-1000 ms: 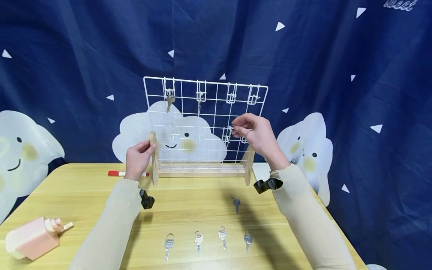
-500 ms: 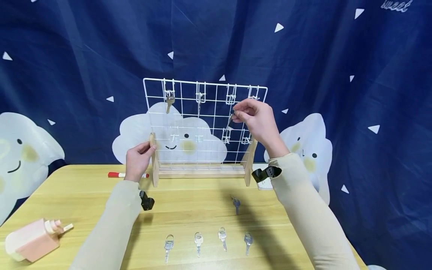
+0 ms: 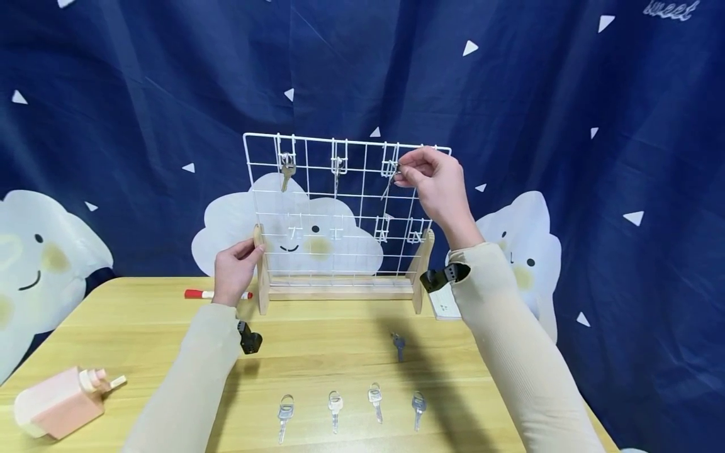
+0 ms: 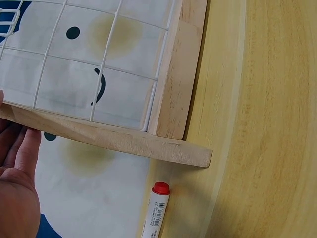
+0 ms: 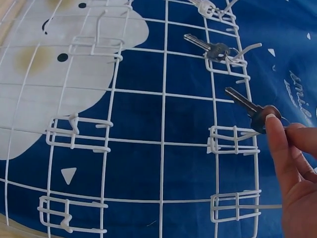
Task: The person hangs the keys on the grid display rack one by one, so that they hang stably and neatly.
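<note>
A white wire grid rack (image 3: 362, 195) with wooden side posts stands on the table. My left hand (image 3: 234, 269) grips its left wooden post (image 4: 114, 141) between thumb and fingers. Up at the top row, my right hand (image 3: 433, 182) pinches a key (image 5: 252, 110) by its head, close to the third white hook (image 5: 233, 140). The key's blade points away from the fingertips; its ring is partly hidden behind them. Two keys hang on the top row: one on the first hook, a key (image 3: 287, 173), and one on the second, another key (image 5: 210, 48).
Several keys lie in a front row, among them a key (image 3: 335, 409); a darker key (image 3: 399, 346) lies nearer the rack. A red-capped marker (image 4: 156, 208) is beside the left post. A pink bottle (image 3: 59, 402) lies at left, and a white notepad (image 3: 445, 304) sits behind the right arm.
My right hand has risen with the key from the lower hook row to the third hook of the top row. The left hand keeps its grip on the post.
</note>
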A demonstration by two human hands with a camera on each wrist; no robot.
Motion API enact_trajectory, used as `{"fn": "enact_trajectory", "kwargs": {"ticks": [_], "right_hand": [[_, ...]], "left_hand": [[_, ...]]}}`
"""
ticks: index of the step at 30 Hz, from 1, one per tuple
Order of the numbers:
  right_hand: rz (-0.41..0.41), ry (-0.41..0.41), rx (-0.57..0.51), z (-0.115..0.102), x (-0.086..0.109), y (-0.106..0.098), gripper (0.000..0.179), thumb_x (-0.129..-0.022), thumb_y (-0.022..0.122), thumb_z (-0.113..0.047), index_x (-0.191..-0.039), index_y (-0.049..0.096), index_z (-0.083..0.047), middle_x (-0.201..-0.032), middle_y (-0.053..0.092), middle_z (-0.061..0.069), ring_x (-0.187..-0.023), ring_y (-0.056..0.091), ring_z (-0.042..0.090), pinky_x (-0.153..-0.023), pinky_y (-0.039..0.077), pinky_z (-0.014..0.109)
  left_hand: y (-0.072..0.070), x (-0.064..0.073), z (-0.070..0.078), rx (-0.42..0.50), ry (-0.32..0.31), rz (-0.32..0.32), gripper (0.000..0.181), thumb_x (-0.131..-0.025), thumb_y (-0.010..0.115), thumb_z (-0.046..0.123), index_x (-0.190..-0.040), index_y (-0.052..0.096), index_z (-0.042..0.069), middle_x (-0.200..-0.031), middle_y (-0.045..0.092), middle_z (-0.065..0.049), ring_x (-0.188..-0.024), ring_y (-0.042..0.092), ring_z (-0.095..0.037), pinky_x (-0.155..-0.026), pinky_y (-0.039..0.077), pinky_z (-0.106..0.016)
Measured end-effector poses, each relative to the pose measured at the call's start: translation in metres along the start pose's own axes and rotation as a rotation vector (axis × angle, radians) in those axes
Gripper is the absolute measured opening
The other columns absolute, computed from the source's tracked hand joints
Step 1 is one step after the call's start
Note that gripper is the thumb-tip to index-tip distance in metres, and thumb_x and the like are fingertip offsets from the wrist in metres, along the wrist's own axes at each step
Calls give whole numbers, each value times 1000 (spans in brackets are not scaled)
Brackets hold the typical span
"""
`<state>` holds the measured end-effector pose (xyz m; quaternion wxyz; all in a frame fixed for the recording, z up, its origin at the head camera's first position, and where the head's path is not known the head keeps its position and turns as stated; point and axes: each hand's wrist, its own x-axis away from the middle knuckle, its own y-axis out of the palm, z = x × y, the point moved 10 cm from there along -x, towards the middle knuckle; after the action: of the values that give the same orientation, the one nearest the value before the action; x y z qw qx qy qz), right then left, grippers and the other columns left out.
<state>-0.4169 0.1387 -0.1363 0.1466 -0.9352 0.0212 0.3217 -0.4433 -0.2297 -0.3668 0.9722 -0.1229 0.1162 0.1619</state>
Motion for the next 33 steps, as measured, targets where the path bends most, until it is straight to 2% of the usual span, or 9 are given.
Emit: {"fn": "enact_trajectory", "kwargs": {"ticks": [13, 21, 26, 33], "right_hand": [[4, 33, 72, 7, -3, 2, 9, -93, 62, 8, -101, 67, 7, -90, 67, 17, -77, 70, 18, -74, 59, 26], [22, 26, 71, 9, -1, 2, 9, -92, 63, 8, -100, 67, 7, -91, 68, 18, -78, 70, 20, -74, 59, 26], [14, 7, 59, 9, 5, -2, 9, -93, 64, 5, -100, 68, 6, -94, 68, 22, -80, 70, 21, -75, 59, 27], [-35, -28, 68, 13, 20, -5, 11, -94, 65, 0, -103, 67, 5, -93, 68, 19, -85, 69, 30, -74, 59, 28]], "left_hand": [[0, 0, -2, 2, 7, 4, 44, -97, 65, 25, -132, 61, -1, -129, 61, -18, -117, 58, -27, -100, 47, -36], [0, 1, 1, 4, 23, 5, 44, -97, 66, 24, -131, 61, -3, -127, 62, -19, -116, 58, -28, -99, 48, -35], [1, 0, 2, 0, 27, -1, 45, -97, 65, 24, -132, 59, -4, -129, 61, -19, -117, 58, -28, -99, 48, -35], [1, -1, 3, -13, 37, -3, 45, -98, 64, 22, -136, 57, 0, -132, 59, -18, -118, 57, -27, -100, 47, -37]]}}
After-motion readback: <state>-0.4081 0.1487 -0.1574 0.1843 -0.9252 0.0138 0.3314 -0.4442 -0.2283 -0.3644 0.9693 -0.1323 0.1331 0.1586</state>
